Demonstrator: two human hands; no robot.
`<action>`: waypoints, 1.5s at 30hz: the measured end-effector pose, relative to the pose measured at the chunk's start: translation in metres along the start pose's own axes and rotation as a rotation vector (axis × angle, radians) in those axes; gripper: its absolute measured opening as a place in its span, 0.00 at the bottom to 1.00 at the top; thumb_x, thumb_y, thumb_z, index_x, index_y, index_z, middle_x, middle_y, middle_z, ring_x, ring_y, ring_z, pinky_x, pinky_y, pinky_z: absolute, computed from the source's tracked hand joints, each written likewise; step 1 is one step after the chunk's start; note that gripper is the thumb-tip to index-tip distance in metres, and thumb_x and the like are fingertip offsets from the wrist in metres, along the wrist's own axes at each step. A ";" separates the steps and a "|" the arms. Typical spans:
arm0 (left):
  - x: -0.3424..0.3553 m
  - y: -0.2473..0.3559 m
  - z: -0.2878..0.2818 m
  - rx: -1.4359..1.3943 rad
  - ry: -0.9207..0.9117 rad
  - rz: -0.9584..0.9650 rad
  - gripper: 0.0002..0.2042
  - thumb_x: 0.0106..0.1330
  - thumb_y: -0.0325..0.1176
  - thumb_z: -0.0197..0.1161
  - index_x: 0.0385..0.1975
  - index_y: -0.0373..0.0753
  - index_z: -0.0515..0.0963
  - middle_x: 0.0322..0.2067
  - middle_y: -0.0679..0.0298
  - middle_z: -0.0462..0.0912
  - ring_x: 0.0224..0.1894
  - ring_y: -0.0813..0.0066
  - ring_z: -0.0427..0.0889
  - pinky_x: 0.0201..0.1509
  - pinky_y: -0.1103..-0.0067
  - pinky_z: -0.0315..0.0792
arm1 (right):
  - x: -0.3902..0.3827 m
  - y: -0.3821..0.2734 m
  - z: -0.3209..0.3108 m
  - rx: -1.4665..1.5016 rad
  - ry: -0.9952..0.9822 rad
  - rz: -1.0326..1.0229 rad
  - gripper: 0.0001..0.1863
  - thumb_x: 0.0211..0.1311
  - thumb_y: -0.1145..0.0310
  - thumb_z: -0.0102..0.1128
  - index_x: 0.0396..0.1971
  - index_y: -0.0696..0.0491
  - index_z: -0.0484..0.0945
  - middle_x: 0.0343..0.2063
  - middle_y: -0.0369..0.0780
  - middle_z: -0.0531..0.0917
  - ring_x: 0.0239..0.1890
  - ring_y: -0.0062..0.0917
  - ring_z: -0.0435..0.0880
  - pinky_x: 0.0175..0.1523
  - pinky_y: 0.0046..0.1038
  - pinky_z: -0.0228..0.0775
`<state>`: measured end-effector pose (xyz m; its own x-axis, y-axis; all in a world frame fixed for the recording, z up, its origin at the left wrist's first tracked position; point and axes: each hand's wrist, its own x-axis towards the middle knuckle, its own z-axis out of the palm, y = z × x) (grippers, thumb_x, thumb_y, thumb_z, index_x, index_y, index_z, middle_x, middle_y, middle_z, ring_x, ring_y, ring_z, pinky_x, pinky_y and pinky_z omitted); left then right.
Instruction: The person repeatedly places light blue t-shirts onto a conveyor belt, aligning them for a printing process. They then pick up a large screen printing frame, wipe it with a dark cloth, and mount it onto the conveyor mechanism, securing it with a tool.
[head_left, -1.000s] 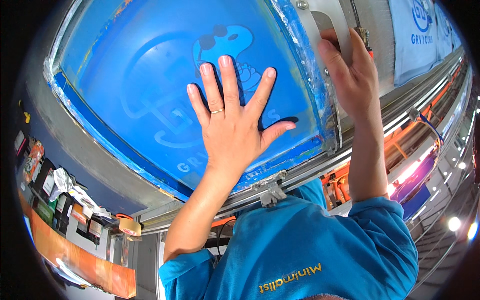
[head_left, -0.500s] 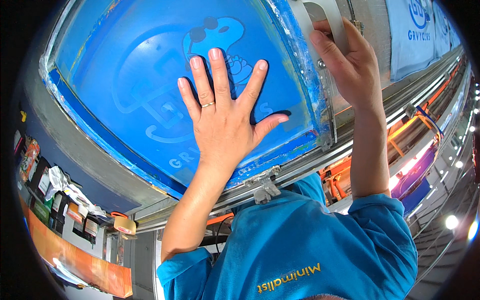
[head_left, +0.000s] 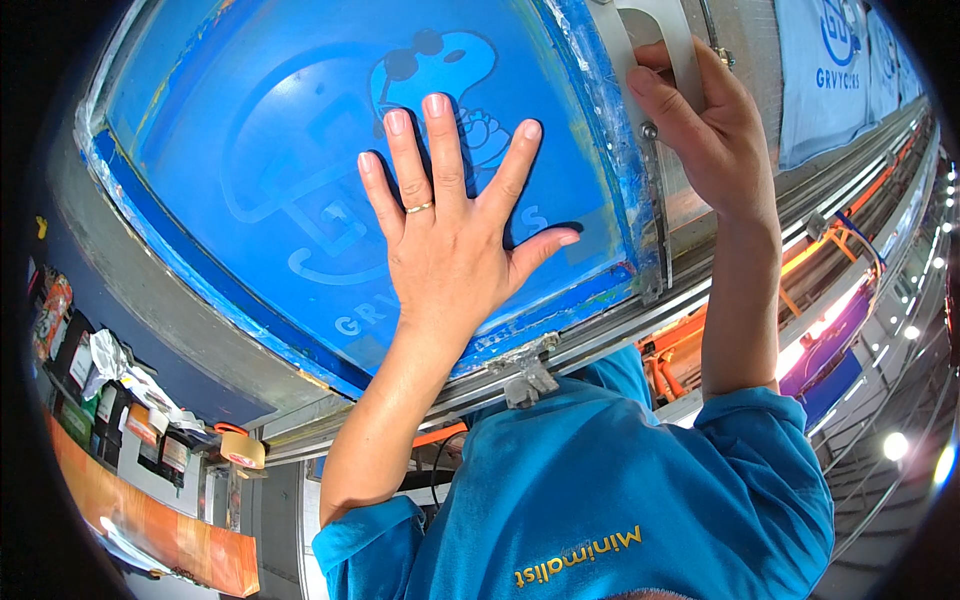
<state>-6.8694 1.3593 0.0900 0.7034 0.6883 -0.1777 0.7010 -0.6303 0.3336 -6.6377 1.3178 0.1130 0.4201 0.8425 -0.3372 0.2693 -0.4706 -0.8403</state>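
Flat on the blue mesh of a screen-printing frame (head_left: 120, 170) rests my left hand (head_left: 448, 235), fingers spread wide and a ring on one of them. The mesh carries a cartoon dog figure (head_left: 470, 58) and large lettering, partly covered by this hand. At the frame's right side, my right hand (head_left: 712, 130) is closed around a pale metal handle (head_left: 684, 60). Its fingers pass behind the handle and are partly hidden; the thumb shows in front.
Light blue printed cloth pieces (head_left: 815, 115) lie in a row at the far right. A metal rail with a clamp (head_left: 528, 383) runs between the frame and my body. At the lower left are a tape roll (head_left: 240, 450) and a cluttered shelf (head_left: 130, 400). Orange metal parts (head_left: 668, 365) show at right.
Very little differs. My left hand stays spread on the mesh and my right hand keeps its hold on the handle, a touch farther right in the picture.
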 end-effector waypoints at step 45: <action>-0.248 0.013 0.026 -0.057 0.632 -0.502 0.28 0.62 0.47 0.66 0.59 0.38 0.73 0.67 0.47 0.64 0.69 0.48 0.61 0.71 0.56 0.53 | -0.082 0.033 0.010 -0.276 0.237 -0.512 0.28 0.63 0.59 0.59 0.58 0.61 0.69 0.56 0.54 0.72 0.58 0.46 0.72 0.62 0.41 0.63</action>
<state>-7.0315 1.1710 0.1140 0.0949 0.9679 0.2328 0.8965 -0.1848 0.4027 -6.6722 1.2356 0.1085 0.3509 0.9128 0.2089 0.6879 -0.0999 -0.7189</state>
